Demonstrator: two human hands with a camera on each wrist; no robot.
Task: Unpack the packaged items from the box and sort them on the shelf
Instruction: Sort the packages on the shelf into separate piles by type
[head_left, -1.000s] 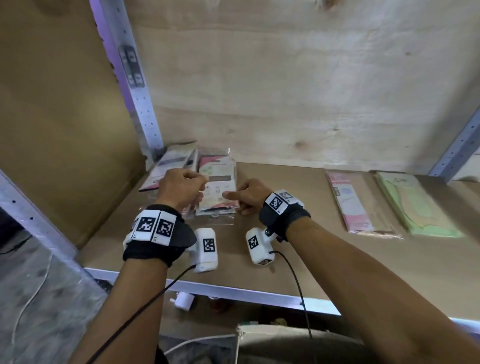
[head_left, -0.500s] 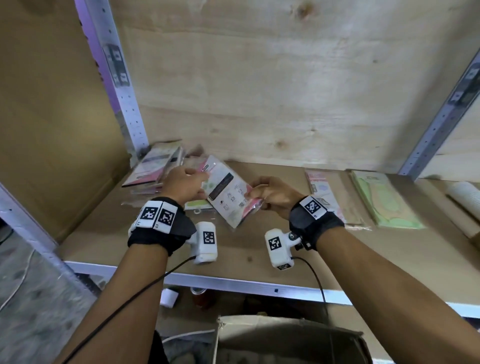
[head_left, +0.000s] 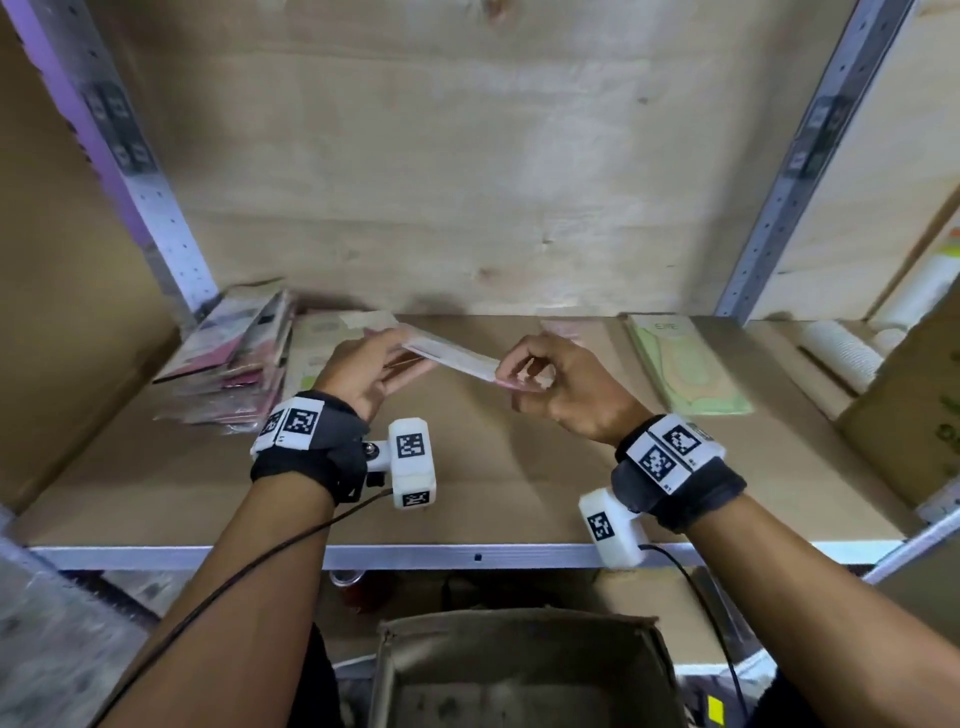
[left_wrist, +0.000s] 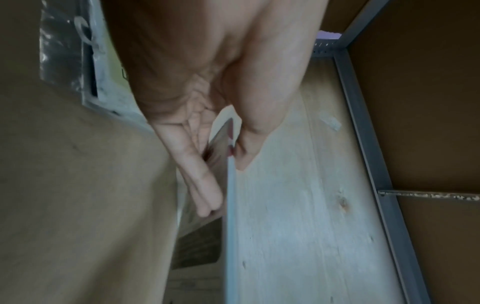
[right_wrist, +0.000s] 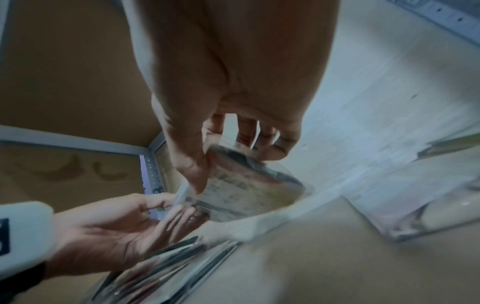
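Observation:
A flat white-and-pink packet hangs edge-on above the shelf board, held between both hands. My left hand pinches its left end, thumb on one face and straight fingers on the other, as the left wrist view shows on the packet. My right hand pinches the right end between thumb and curled fingers; in the right wrist view the packet sits under that thumb. An open cardboard box stands below the shelf's front edge.
A loose pile of pink packets lies at the shelf's left end. A green packet lies flat to the right, a pink one partly hidden behind my right hand. White rolls and a carton sit far right.
The packet has come up off the left pile, moved right toward the shelf's middle and turned from face-up to edge-on. Both hands moved with it.

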